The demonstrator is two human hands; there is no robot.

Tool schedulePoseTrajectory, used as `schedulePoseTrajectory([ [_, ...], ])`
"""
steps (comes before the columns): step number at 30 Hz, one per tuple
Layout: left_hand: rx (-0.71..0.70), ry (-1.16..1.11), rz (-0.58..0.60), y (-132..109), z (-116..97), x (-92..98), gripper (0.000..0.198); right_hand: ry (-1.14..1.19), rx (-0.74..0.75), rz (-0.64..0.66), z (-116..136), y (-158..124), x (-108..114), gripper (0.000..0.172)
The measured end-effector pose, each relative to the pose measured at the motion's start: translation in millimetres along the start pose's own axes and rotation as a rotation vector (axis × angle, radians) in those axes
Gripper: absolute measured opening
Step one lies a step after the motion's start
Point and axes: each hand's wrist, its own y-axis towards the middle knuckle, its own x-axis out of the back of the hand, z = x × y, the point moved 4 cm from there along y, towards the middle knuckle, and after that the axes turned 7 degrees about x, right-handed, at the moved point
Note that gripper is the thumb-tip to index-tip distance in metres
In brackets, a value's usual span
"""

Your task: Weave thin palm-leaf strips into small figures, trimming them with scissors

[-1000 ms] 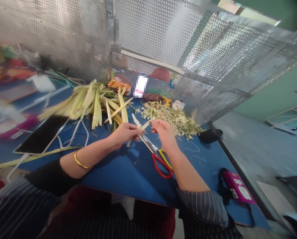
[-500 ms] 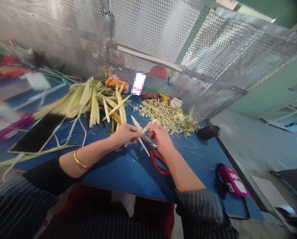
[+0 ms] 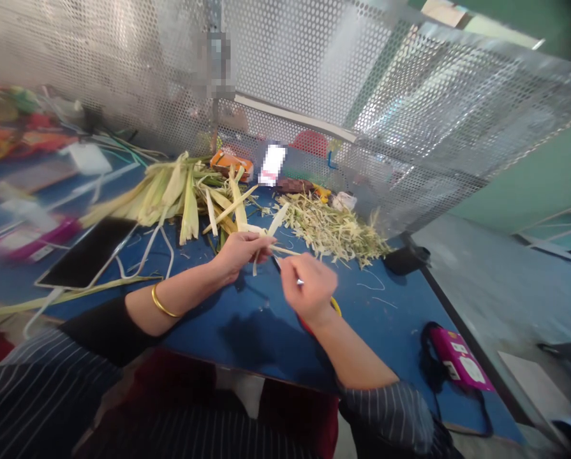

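My left hand (image 3: pixel 247 250) pinches a piece of folded pale corn husk (image 3: pixel 276 220), whose strips stick out in several directions. One narrow strip (image 3: pixel 285 251) runs from it to my right hand (image 3: pixel 310 287), which is closed in a fist on the strip's end. Under my right hand lie scissors (image 3: pixel 337 306), mostly hidden, with a bit of blade and a red and yellow handle showing. Beyond my left hand a bundle of long dried corn husks (image 3: pixel 168 197) rests on the blue table (image 3: pixel 266 338).
A heap of shredded husk (image 3: pixel 333 223) lies at the back right, with a black cup (image 3: pixel 407 258) beside it. A tablet (image 3: pixel 88 252) with a white cable is on the left. Nearer the right edge sits a magenta box (image 3: pixel 462 358) with a black strap. A perforated metal screen (image 3: pixel 304 64) stands behind.
My right hand has closed and drawn toward me, stretching a husk strip away from my left hand. The husk piece has turned in my left hand. The view has shifted slightly.
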Motion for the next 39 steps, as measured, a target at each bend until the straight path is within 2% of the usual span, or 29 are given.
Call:
schedulePoseTrajectory([
  [1,-0.009,-0.036,-0.017,0,0,0.8,0.028,0.007,-0.007,0.094,4,-3,-9,0.022],
  [3,-0.03,-0.069,-0.037,1,1,1.3,0.028,0.072,-0.122,0.215,3,-8,-28,0.027],
  [5,-0.049,-0.055,-0.032,0,3,0.0,0.029,0.187,-0.286,0.268,-4,-10,-45,0.031],
  [7,-0.076,-0.011,0.001,-1,4,-3.0,0.032,0.282,-0.404,0.234,-12,-10,-56,0.031],
  [10,-0.113,0.039,0.074,-5,3,-8.1,0.036,0.399,-0.487,0.136,-18,-9,-60,0.026],
  [14,-0.039,0.042,0.08,-6,4,-8.9,0.033,0.593,-0.581,0.15,-15,-14,-64,0.029],
  [16,-0.047,0.054,0.016,-6,3,-5.7,0.031,0.666,-0.566,0.197,-9,-16,-64,0.03],
  [20,-0.193,0.118,-0.086,-6,-8,-0.1,0.03,0.786,-0.486,0.327,5,-17,-58,0.028],
  [23,-0.18,0.135,-0.108,-5,-11,2.8,0.03,0.77,-0.424,0.389,11,-16,-52,0.027],
  [26,-0.117,0.089,-0.082,-2,-10,5.2,0.026,0.725,-0.405,0.402,11,-14,-49,0.027],
  [31,-0.112,0.058,0.071,-2,-14,3.8,0.019,0.681,-0.423,0.345,6,-13,-49,0.027],
  [34,-0.106,0.065,0.086,-3,-17,3.7,0.017,0.692,-0.393,0.4,9,-14,-51,0.028],
  [37,-0.094,0.086,0.059,-3,-16,3.8,0.019,0.641,-0.287,0.487,17,-14,-49,0.03],
  [39,-0.082,0.087,0.05,-2,-15,3.5,0.019,0.463,-0.145,0.461,19,-11,-41,0.029],
])
